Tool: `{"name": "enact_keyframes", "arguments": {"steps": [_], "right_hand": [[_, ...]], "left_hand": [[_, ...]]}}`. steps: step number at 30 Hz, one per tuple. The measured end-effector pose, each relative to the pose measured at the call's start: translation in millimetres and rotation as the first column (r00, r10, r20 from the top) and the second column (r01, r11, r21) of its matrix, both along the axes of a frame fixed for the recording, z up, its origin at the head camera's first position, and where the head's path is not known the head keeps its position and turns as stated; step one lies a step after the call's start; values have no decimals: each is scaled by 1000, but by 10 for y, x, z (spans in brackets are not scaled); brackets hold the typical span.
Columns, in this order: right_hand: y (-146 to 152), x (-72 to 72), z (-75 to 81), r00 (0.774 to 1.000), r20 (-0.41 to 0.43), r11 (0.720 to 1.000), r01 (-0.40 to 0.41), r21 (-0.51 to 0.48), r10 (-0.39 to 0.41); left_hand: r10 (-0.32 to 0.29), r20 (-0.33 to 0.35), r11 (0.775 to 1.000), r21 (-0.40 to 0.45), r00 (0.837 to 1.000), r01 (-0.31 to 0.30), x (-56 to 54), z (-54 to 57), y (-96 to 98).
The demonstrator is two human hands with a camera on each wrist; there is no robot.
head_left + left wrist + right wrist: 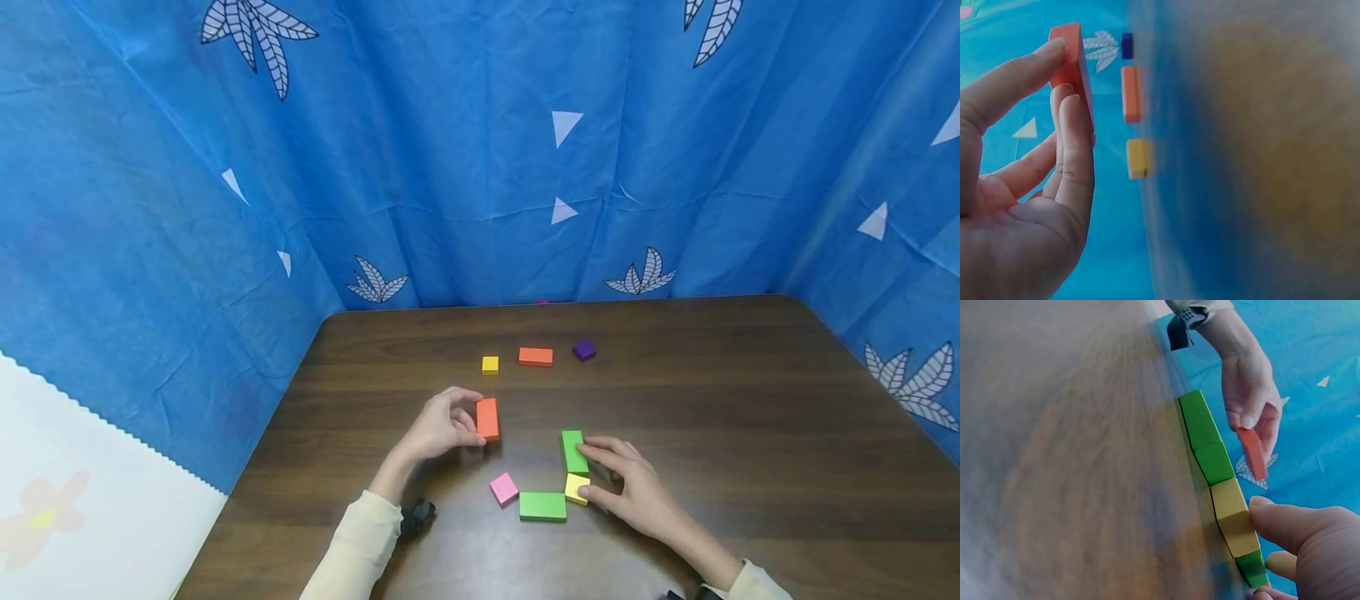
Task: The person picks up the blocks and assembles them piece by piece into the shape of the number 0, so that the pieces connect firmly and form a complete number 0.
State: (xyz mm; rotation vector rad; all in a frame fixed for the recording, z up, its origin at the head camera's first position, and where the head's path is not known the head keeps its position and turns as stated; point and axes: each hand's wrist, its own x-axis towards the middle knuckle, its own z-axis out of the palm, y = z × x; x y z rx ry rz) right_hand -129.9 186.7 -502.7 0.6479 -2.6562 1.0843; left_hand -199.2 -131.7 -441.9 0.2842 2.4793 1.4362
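My left hand (442,425) pinches an orange-red rectangular block (487,419) between thumb and fingers, raised off the table in the right wrist view. My right hand (633,492) rests against two blocks. Its thumb touches a small yellow block (577,489), and its fingers touch the upright-lying green block (574,452) just beyond. A second green block (543,506) lies crosswise at the near left of the yellow one, so the three form a corner. Between the hands sits a pink block (504,489), apart from the second green block.
Toward the far edge of the brown table (720,400) lie a small yellow block (490,365), an orange block (536,357) and a purple block (584,350). A blue patterned curtain (450,167) hangs behind and around the table.
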Motion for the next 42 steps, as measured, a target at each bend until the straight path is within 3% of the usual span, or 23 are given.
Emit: {"name": "enact_keyframes", "arguments": {"steps": [9,23,31,42], "right_hand": [[2,0,8,1000,15,1000,-1,-3,1],[1,77,-3,1000,5,1000,7,9,-7],[-9,95,-25,1000,-4,1000,14,18,-14],[-12,24,27,1000,-7,1000,9,28,-9]], "left_hand": [[-106,-32,994,-10,994,106,114,-171,66],[-152,-23,988,-35,988,151,198,-296,136],[-155,-27,987,-52,987,154,230,-296,129],[-159,-43,986,-66,986,156,176,-251,118]]}}
